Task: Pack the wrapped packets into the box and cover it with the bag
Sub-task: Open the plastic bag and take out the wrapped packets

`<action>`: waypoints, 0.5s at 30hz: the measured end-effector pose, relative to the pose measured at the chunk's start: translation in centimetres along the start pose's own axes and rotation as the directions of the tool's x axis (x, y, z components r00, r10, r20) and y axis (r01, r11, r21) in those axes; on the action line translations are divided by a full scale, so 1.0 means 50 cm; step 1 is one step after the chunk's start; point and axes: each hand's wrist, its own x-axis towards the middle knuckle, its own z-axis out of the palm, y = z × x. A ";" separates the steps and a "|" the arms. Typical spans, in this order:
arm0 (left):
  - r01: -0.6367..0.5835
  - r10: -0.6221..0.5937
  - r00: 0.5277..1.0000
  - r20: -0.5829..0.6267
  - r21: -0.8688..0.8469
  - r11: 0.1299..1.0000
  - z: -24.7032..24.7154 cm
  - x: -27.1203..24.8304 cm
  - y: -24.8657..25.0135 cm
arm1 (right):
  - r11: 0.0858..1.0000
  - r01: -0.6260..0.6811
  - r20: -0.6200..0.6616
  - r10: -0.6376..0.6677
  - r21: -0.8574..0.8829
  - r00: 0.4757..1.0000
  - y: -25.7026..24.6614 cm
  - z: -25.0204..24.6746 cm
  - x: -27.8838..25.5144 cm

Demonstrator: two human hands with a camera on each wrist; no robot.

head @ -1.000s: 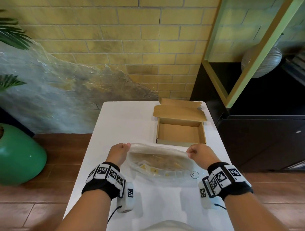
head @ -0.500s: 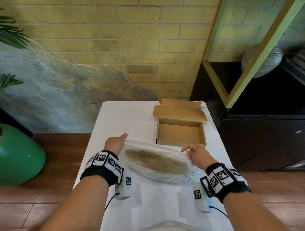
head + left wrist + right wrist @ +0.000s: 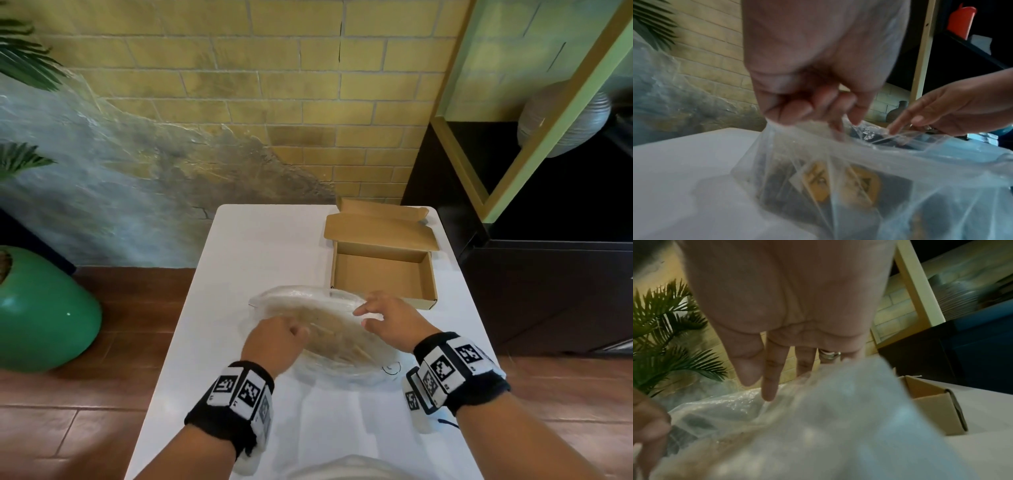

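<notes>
A clear plastic bag lies on the white table in front of me, with several dark wrapped packets bearing yellow labels inside it. My left hand is over the bag's middle, fingers curled and pinching the film at its mouth. My right hand hovers at the bag's far right part, its straight fingers touching the plastic. An open cardboard box with its lid folded back stands just beyond the bag, with nothing in it.
A black cabinet stands close to the table's right edge. A green vase sits on the floor to the left, with palm leaves above it. A brick wall runs behind the table.
Both hands gripped the bag's ends a second ago. The left hand has moved right onto the bag's middle, and the right hand has let go and spread its fingers.
</notes>
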 end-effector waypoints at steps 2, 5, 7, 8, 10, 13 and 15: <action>0.032 -0.021 0.988 0.153 -0.071 0.997 0.006 -0.008 0.001 | 0.999 -0.008 0.025 0.009 -0.039 1.000 -0.004 0.002 0.004; 0.059 -0.043 0.975 0.219 -0.068 0.996 0.007 -0.004 -0.008 | 0.999 -0.012 0.028 0.013 -0.036 1.000 -0.009 0.003 0.003; 0.075 -0.066 0.968 0.243 -0.029 0.997 0.003 0.004 -0.018 | 1.000 -0.018 0.015 0.019 -0.009 1.000 -0.011 0.001 0.003; 0.089 -0.081 0.963 0.259 -0.022 0.996 0.003 0.008 -0.022 | 1.000 -0.020 0.007 0.020 0.007 1.000 -0.013 0.001 0.003; 0.104 -0.094 0.970 0.225 -0.032 0.994 0.006 0.017 -0.027 | 0.999 -0.020 -0.002 0.020 0.043 1.000 -0.017 0.004 0.003; 0.143 -0.146 0.989 -0.030 -0.070 0.987 0.005 0.028 -0.026 | 0.995 -0.019 0.000 0.019 0.102 1.000 -0.029 0.011 0.002; 0.158 -0.169 0.979 -0.113 -0.093 0.983 -0.003 0.038 -0.028 | 0.992 -0.006 0.009 0.005 0.124 1.000 -0.040 0.016 -0.001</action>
